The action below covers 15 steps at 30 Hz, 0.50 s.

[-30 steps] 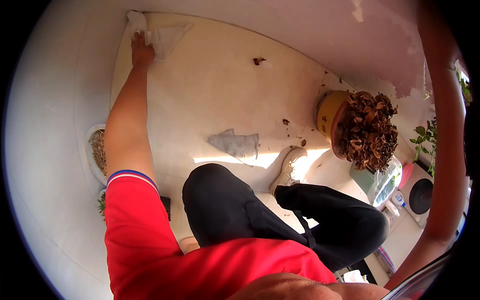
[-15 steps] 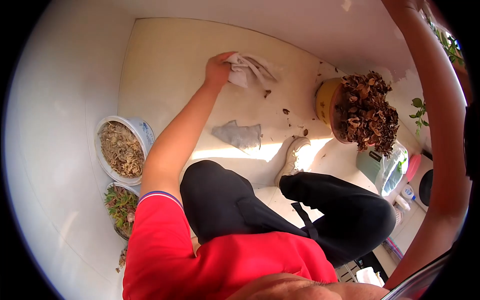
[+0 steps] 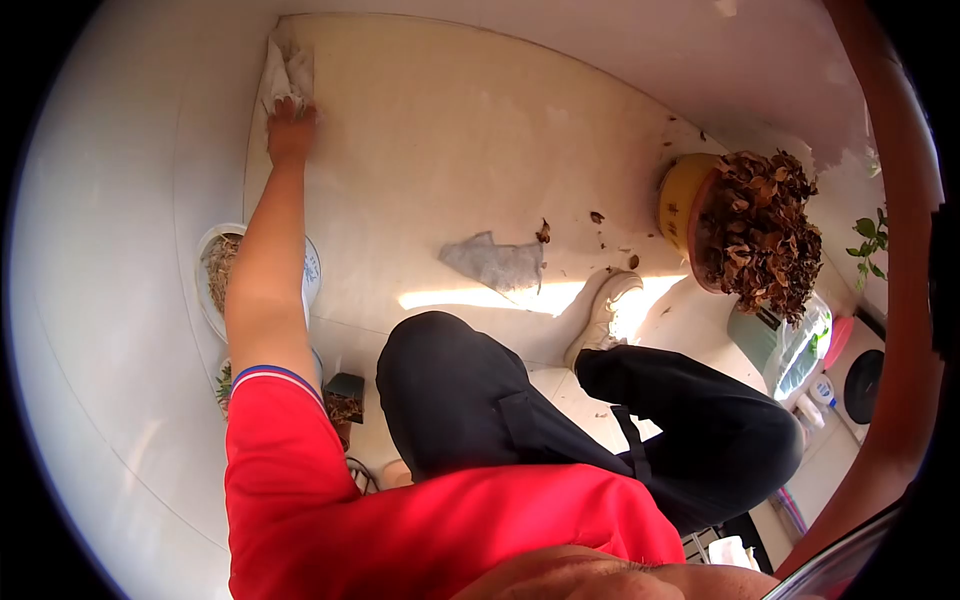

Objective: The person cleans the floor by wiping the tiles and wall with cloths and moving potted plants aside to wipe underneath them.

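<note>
In the far left corner of the floor, my left hand (image 3: pixel 290 128) presses on a whitish cloth (image 3: pixel 290 72), its fingers gripping the crumpled near edge. The cloth lies against the wall's foot. My right arm (image 3: pixel 905 200) rises along the right edge of the view, with its hand out of frame. A grey, sheer rag (image 3: pixel 495 264) lies flat on the tile floor (image 3: pixel 420 150) in front of my knees. Dark dry leaf bits (image 3: pixel 543 232) are scattered to its right.
A yellow pot (image 3: pixel 680 198) with a dried brown plant (image 3: pixel 765 225) stands at the right. At left, a white pot (image 3: pixel 313 270) sits under my forearm, with a small dark pot (image 3: pixel 345 388) nearer. My shoe (image 3: pixel 605 318) rests beside the grey rag. Bags and bottles (image 3: pixel 822 388) lie at far right.
My left hand has swept the whitish cloth from the middle of the floor to the far left corner. The grey rag stays on the floor. The right hand has left the view.
</note>
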### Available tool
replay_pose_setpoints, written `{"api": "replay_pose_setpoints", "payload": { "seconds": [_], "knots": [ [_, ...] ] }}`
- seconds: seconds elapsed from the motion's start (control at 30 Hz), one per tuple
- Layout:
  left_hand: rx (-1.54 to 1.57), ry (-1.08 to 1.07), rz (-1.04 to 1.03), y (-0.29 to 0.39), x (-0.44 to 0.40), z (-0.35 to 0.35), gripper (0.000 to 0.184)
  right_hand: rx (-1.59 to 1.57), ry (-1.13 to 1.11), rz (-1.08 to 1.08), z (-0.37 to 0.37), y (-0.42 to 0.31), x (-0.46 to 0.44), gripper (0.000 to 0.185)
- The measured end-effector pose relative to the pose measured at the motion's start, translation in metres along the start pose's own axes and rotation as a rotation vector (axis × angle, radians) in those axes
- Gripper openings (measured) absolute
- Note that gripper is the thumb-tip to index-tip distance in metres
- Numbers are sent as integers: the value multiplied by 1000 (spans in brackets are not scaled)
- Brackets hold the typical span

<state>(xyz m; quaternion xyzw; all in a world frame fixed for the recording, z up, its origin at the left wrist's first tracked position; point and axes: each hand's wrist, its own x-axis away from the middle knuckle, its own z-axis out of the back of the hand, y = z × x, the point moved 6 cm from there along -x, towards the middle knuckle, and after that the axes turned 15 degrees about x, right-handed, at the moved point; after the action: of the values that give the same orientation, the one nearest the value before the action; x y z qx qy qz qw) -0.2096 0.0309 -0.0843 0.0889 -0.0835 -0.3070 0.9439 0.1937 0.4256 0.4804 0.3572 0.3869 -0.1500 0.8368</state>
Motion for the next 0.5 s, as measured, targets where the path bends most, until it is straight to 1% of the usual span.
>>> {"api": "replay_pose_setpoints", "payload": {
  "seconds": [0.03,0.07,0.1,0.13,0.2,0.27,0.3,0.33,0.37,0.4,0.5],
  "knots": [
    [-39,-18,-31,12,4,2,63,-22,16,15,-3,-3,-2,20],
    [-10,-56,-28,27,-5,4,63,-22,-38,22,0,-5,-2,20],
    [16,-94,-18,47,-8,16,64,-22,-93,29,5,-11,-3,20],
    [81,-107,33,59,-12,29,63,-75,-66,68,0,2,2,20],
    [213,-120,107,84,-35,43,61,-69,4,-42,-9,1,-1,17],
    [318,-145,181,103,-44,35,60,-43,7,-55,-9,2,-1,16],
    [293,-145,185,128,-33,40,59,-38,5,-67,-8,1,-1,15],
    [271,-138,190,161,-17,42,59,-108,26,-31,0,-6,-1,14],
    [214,-174,185,196,3,52,61,-178,44,5,9,-13,-2,13],
    [210,-169,143,208,13,46,63,-183,15,25,13,-13,-4,13],
    [263,-174,73,183,-6,34,63,-200,61,51,13,-16,-3,14]
  ]
}}
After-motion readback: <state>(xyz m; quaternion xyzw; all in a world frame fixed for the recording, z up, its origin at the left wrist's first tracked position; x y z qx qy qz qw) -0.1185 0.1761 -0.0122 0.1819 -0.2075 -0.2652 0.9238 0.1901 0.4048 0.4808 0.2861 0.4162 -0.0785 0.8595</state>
